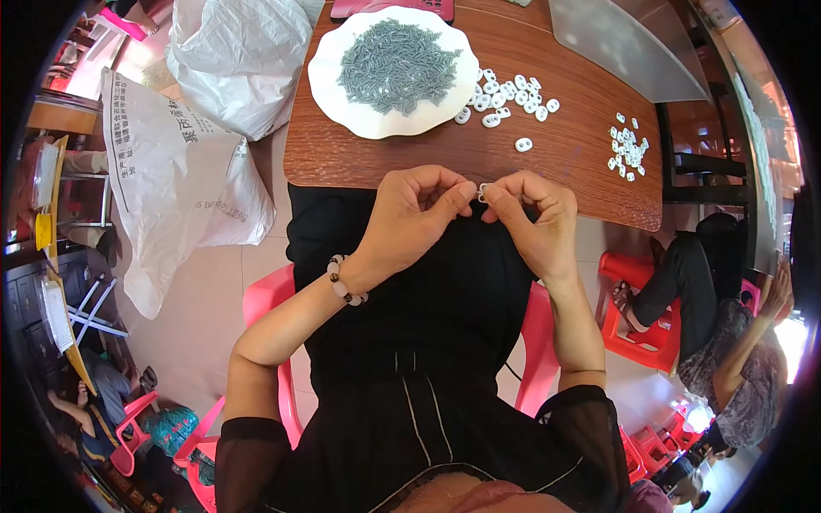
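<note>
A: Status on the hands?

B: Both meet just off the near edge of the wooden table, above the lap. Left hand and right hand pinch one small white plastic piece between their fingertips. Both grips closed on it. Can't tell whether a grey pin is in it; too small.

A: Progress?

B: My read: early to mid. White scalloped plate is heaped with small grey pins, a big stock. Loose pile of white pieces sits just right of the plate, one stray nearer the hands. A smaller white cluster lies well apart toward the right edge. It could be the finished lot, but I can't confirm that. Plenty looks left to do.

A: Clearance?

B: Table centre between the plate and the near edge is bare wood, an open reach to either pile. Near edge curves right under the hands, so a dropped piece lands on the black skirt or the floor. Left of the table: big white sacks, close. Right: red stools and another seated person, near but apart from the working hands. Pink chair boxes in the elbows a bit.
</note>
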Available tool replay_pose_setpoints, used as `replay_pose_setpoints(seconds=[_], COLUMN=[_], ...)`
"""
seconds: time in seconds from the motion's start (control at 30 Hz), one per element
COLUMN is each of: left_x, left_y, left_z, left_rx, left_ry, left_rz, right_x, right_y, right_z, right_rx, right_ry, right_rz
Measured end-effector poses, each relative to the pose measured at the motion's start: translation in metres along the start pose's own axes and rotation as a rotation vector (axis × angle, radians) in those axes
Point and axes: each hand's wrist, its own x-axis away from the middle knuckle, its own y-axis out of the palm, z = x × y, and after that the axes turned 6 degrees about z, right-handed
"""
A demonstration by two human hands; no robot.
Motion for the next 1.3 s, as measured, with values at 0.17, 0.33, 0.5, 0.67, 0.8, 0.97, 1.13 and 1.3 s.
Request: replay_pose_setpoints(seconds=[0.17,0.33,0.5,0.67,0.8,0.97,1.13,1.3], left_x=[0.0003,0.0007,0.0004,0.0007,0.0009,-0.0002,-0.0003,0.0000], left_y=[0.0008,0.0036,0.0042,0.0063,0.0069,0.0048,0.0017,-0.0016], left_z=[-0.0019,-0.0004,-0.0055,-0.0070,-0.0040,-0.0064,-0.0043,-0.0064], left_rx=[-0.034,-0.065,-0.073,-0.055,-0.044,0.009,0.025,0.031], left_ry=[0.041,0.060,0.073,0.073,0.043,0.045,0.035,0.033], left_rz=[0.015,0.041,0.059,0.071,0.074,0.058,0.055,0.053], right_x=[-0.0001,0.0002,0.0008,0.0010,-0.0002,-0.0013,-0.0022,-0.0022], right_y=[0.0001,0.0023,0.0048,0.0050,0.0037,0.0039,0.0002,0.0004], right_z=[-0.0029,-0.0036,-0.0020,-0.0013,0.0010,0.0024,0.0000,0.0005], right_rx=[0.107,0.118,0.109,0.092,0.060,-0.057,-0.034,-0.039], right_ry=[-0.064,-0.077,-0.077,-0.054,-0.018,0.033,0.037,0.033], right_rz=[0.018,0.036,0.033,0.021,0.009,0.015,0.016,0.013])
